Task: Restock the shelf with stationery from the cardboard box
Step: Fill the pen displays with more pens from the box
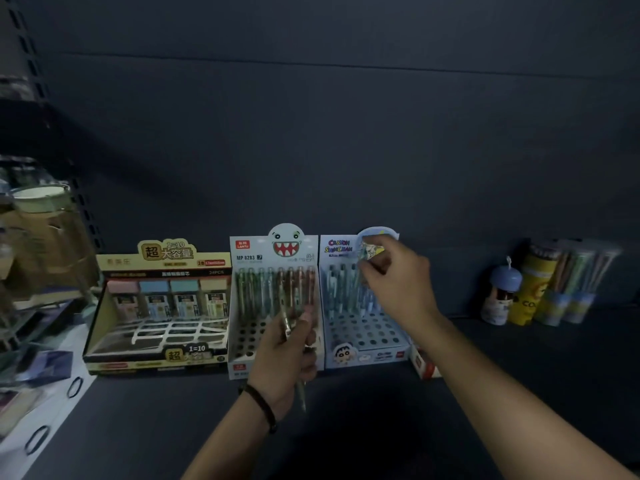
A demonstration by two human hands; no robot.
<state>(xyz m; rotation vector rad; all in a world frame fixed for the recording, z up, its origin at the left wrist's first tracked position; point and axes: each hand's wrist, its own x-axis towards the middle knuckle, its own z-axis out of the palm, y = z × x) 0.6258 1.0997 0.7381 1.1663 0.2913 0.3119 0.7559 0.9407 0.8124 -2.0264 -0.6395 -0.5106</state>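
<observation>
On the dark shelf (346, 427) stand three display boxes: a yellow lead-refill box (156, 306), a white shark-face pencil box (273, 299) and a blue cartoon pencil box (349, 323). My left hand (284, 362) grips a bundle of mechanical pencils (294, 341) in front of the shark-face box. My right hand (391, 275) pinches the top of a pencil (372, 251) over the back rows of the blue box. Both pencil boxes have filled back rows and open holes in front.
At the right, against the back panel, stand a small blue-capped tube (500, 292), a yellow tube (526, 289) and clear pencil tubes (571, 282). A red-and-white packet (424, 365) lies beside the blue box. Cluttered goods and a perforated upright fill the left side.
</observation>
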